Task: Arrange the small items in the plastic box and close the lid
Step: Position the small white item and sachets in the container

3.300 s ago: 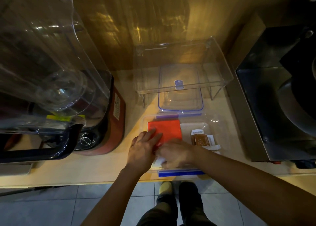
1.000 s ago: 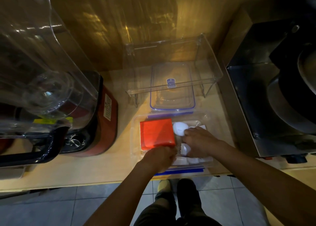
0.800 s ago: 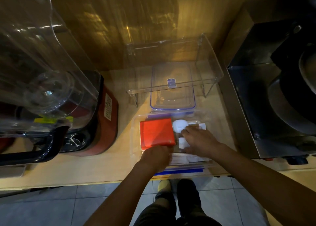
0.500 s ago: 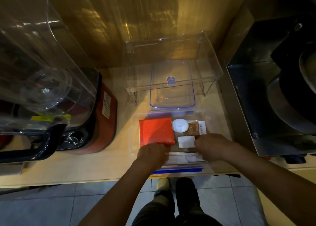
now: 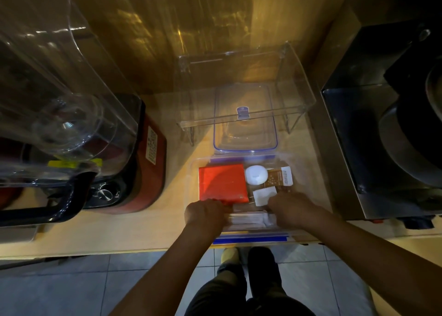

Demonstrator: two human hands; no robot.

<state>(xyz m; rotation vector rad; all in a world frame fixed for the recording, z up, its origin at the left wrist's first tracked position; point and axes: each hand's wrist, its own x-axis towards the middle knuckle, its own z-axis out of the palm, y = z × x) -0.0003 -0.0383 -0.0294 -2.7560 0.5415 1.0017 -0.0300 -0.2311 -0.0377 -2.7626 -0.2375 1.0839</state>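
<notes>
The clear plastic box [image 5: 191, 184] with blue clips sits at the counter's front edge, open. Inside lie a red packet [image 5: 222, 184] on the left, a white round item [image 5: 256, 175], a brown sachet [image 5: 278, 178], a small white square [image 5: 264, 195] and a row of long white sachets [image 5: 248, 219] along the near side. My left hand [image 5: 205, 214] curls over the left end of the white sachets, at the red packet's near corner. My right hand [image 5: 291, 209] curls over their right end. The fingertips are hidden. The box's lid [image 5: 245, 124] lies behind it.
A clear acrylic shelf [image 5: 299, 95] stands over the lid at the back. A red and black blender [image 5: 134, 172] with a clear cover fills the left. A dark metal appliance [image 5: 382, 136] stands to the right. The counter edge runs just under my wrists.
Over the last second my right hand left the white round item and the small square and drew back to the right end of the white sachets. My left hand stayed at the near left.
</notes>
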